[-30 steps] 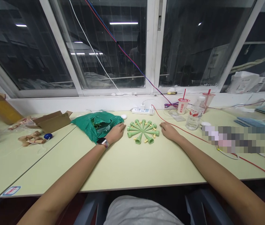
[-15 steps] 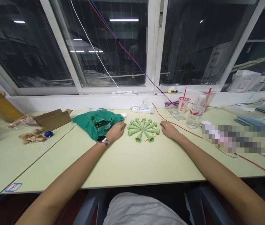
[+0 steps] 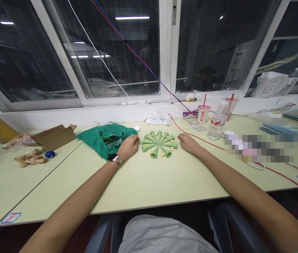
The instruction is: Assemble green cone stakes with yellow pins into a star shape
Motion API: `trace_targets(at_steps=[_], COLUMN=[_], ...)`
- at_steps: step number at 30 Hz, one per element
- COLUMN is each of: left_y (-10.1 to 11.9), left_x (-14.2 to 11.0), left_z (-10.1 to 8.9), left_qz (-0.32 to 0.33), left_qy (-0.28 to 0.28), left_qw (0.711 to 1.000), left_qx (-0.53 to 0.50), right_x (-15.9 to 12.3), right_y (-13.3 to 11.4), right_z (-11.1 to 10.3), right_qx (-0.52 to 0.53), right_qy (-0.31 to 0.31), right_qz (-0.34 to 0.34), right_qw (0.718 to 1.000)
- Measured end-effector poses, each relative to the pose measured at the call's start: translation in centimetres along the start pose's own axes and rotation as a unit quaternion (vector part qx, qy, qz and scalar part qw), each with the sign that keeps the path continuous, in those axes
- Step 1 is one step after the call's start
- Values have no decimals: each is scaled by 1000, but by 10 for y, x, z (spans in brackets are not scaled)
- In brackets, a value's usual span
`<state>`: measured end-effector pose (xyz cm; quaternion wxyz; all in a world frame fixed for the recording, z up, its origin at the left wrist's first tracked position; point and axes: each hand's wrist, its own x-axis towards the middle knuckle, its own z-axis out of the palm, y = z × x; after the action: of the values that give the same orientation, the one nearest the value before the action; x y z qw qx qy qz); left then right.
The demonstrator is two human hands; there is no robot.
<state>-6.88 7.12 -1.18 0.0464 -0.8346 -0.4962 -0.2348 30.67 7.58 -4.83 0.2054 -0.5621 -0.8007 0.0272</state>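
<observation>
Several green plant watering spikes with small yellow valves lie in a ring on the table, their narrow tips meeting in the middle and wide ends outward. On the ring's left, my left hand rests on the tabletop, fingers curled in and holding nothing; a watch is on its wrist. My right hand lies to the right of the ring, also loosely closed with nothing visible in it. Neither hand appears to touch the spikes. Beside my left hand is a torn-open green plastic bag with green pieces inside.
Wooden toys and an open cardboard box are on the left. Behind the spikes sits a white power strip. A water bottle, a drink cup and a red cable are on the right.
The camera view has shifted slightly, so the scene sits a little further left. Both hands and the spikes stay in place on the table.
</observation>
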Motion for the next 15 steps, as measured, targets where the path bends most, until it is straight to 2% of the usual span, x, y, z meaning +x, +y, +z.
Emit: trace_targets(at_steps=[6,15], left_y=[14,37], left_x=[-3,-6], left_z=[-9,-13], left_qz=[40,147], left_qy=[46,21], left_qw=[998,989], left_qx=[-31,-4], right_x=[1,-2], right_y=[1,1], right_z=[0,-3], right_qx=[-1,-9], right_qy=[-1,-8], right_qz=[-1,-13], right_qw=[1000,1000])
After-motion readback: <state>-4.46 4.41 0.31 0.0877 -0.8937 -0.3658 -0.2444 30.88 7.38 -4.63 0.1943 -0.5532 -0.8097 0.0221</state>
